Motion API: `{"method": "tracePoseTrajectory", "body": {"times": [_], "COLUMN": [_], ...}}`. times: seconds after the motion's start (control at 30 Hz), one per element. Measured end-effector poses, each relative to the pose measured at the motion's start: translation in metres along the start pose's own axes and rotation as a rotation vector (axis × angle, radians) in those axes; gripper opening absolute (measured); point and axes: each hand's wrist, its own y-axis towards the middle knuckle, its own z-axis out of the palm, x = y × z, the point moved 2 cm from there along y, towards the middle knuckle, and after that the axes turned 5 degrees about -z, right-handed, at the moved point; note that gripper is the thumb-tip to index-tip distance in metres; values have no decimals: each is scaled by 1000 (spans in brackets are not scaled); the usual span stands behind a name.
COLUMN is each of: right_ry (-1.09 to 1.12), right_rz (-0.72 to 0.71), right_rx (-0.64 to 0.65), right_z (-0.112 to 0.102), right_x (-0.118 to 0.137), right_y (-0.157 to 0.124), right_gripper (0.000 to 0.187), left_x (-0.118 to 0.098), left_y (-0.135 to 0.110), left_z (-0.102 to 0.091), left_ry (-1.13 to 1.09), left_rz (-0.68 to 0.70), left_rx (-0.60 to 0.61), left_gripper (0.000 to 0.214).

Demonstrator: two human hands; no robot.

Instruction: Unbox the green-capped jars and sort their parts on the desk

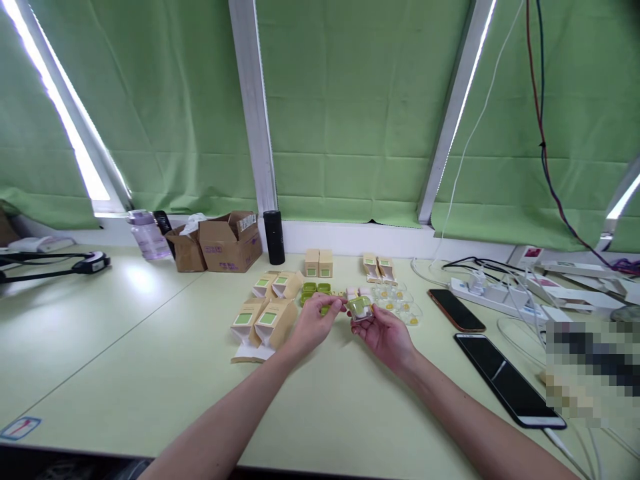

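Observation:
My right hand [387,339] holds a small green box with a clear plastic part [360,307] between thumb and fingers, above the table. Beside it, my left hand [317,321] is closed in a pinch, its fingertips close to the box's left side; what they grip, if anything, is too small to make out. Behind my left hand lie several green trays [309,288], partly hidden by it. Clear plastic cups with yellow centres [400,297] stand just behind my right hand. To the left are opened kraft paper boxes with green labels [270,320].
Two closed kraft boxes [319,263] and two opened ones [379,269] stand farther back. A black cylinder [273,238], a cardboard carton [230,243] and a purple bottle [149,235] line the wall. On the right lie two phones [510,380], a power strip [493,293] and cables.

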Motion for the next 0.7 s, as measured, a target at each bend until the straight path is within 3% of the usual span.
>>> {"method": "tracePoseTrajectory", "body": {"times": [0.43, 0.7], "right_ry": [-32, -132], "right_rz": [-26, -156], "right_rx": [15, -64], "right_z": [13, 18], "right_x": [9, 16], "right_y": [-8, -11], "right_gripper": [33, 50], "left_x": [4, -2], "left_y": [-1, -4], "left_z": [3, 1], "left_ry": [-4, -40], "left_rz": [9, 28], "left_rx": [-11, -2], "left_gripper": [23, 22]}}
